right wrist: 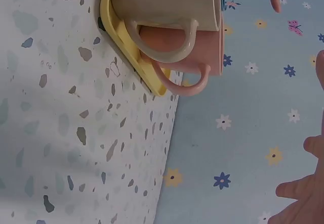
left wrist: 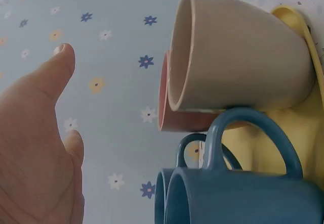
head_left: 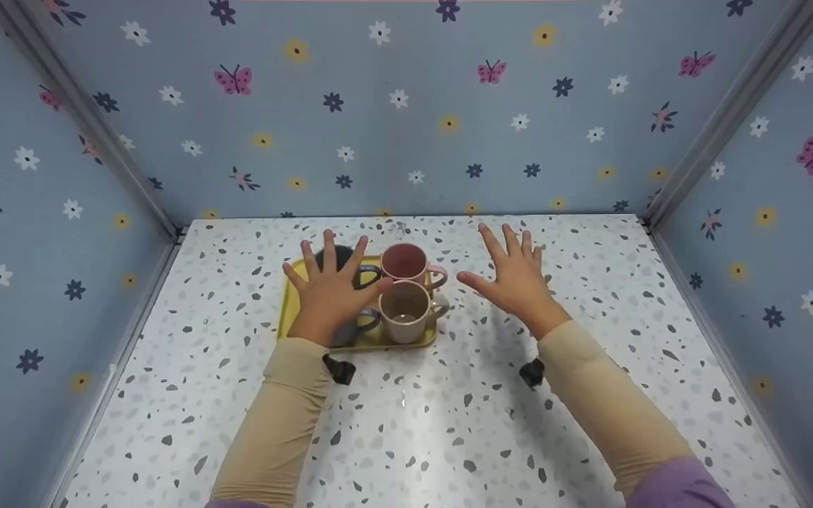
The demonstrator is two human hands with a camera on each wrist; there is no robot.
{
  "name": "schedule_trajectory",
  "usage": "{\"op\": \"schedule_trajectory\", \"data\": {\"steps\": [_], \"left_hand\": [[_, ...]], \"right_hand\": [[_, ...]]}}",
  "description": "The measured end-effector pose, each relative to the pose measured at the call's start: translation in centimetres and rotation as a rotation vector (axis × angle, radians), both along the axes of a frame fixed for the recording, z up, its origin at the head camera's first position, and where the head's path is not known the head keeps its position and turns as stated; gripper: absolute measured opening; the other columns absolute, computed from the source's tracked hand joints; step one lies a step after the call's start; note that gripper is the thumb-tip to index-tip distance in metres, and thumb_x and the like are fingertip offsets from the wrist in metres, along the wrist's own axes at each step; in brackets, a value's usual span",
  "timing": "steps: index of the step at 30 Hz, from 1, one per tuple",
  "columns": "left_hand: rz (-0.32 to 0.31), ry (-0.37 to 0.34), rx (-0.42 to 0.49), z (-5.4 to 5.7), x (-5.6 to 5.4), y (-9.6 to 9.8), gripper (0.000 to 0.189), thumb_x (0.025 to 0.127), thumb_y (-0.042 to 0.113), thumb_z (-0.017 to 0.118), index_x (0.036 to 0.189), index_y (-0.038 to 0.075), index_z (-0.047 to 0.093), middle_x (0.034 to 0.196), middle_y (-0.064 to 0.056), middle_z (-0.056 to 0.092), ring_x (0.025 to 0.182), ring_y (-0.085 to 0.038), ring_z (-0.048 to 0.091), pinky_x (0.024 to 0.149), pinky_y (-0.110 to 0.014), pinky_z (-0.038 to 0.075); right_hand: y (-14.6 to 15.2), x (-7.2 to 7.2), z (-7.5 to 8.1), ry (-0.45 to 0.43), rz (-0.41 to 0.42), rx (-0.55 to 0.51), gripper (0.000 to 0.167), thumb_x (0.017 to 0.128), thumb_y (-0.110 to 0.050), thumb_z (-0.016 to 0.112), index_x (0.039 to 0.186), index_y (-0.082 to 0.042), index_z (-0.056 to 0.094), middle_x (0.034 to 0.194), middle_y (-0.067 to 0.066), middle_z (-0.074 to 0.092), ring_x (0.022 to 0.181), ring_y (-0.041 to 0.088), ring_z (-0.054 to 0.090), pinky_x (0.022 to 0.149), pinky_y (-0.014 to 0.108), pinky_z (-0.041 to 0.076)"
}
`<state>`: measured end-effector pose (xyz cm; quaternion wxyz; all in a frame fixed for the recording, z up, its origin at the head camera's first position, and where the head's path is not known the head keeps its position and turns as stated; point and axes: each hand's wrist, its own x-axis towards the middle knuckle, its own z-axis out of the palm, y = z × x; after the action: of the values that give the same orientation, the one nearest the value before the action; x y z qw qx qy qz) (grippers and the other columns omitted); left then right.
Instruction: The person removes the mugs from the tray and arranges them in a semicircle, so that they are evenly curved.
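My left hand [head_left: 334,293] is spread above a yellow tray [head_left: 406,346], its fingers straight and holding nothing. On the tray stand a pink mug [head_left: 404,262], a beige mug [head_left: 405,314] and two blue mugs, the nearer blue mug [left wrist: 248,198] mostly hidden under my left hand in the head view. Handles of the pink and beige mugs point right, as the right wrist view also shows with the beige handle [right wrist: 167,52]. To the right of the tray, my right hand [head_left: 516,282] hovers with fingers spread and nothing in it.
A white speckled tabletop [head_left: 477,437] lies under everything. Blue flowered panels close it in, with a back wall [head_left: 406,106] behind the tray and side walls at left [head_left: 18,282] and right [head_left: 766,268]. Dark wrist mounts [head_left: 339,370] hang by both sleeves.
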<state>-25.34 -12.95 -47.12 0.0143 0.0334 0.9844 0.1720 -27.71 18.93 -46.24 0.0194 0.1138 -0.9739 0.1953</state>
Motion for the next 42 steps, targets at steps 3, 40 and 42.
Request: {"op": "schedule_trajectory", "data": {"steps": [3,40,42], "left_hand": [[0.015,0.028,0.023,-0.2,0.4,-1.3,0.095,0.085,0.089,0.036,0.162,0.043,0.004,0.167,-0.013,-0.021,0.145,-0.049,-0.029,0.103,-0.076,-0.023],[0.176,-0.093,0.113,-11.3,2.4,-11.2,0.062,0.109,0.048,0.020,0.164,0.030,-0.002,0.168,-0.019,-0.013,0.148,-0.056,-0.011,0.106,-0.079,-0.014],[0.176,-0.114,0.113,-11.8,2.4,-11.2,0.064,0.108,0.046,0.025,0.164,0.029,-0.001,0.168,-0.020,-0.013,0.148,-0.055,-0.012,0.106,-0.079,-0.015]], "right_hand": [[-0.3,0.1,-0.3,0.026,0.014,-0.018,0.104,0.082,-0.088,0.045,0.164,-0.031,0.013,0.168,0.020,0.012,0.152,0.049,-0.002,0.119,0.068,0.003],[-2.2,-0.4,-6.8,0.121,0.128,-0.552,0.056,0.101,-0.034,0.064,0.150,-0.012,0.048,0.145,0.013,0.053,0.134,0.029,0.050,0.109,0.047,0.044],[-2.2,-0.4,-7.3,0.105,0.123,-0.582,0.055,0.101,-0.033,0.065,0.149,-0.012,0.049,0.144,0.014,0.054,0.133,0.028,0.051,0.108,0.047,0.045]]}}
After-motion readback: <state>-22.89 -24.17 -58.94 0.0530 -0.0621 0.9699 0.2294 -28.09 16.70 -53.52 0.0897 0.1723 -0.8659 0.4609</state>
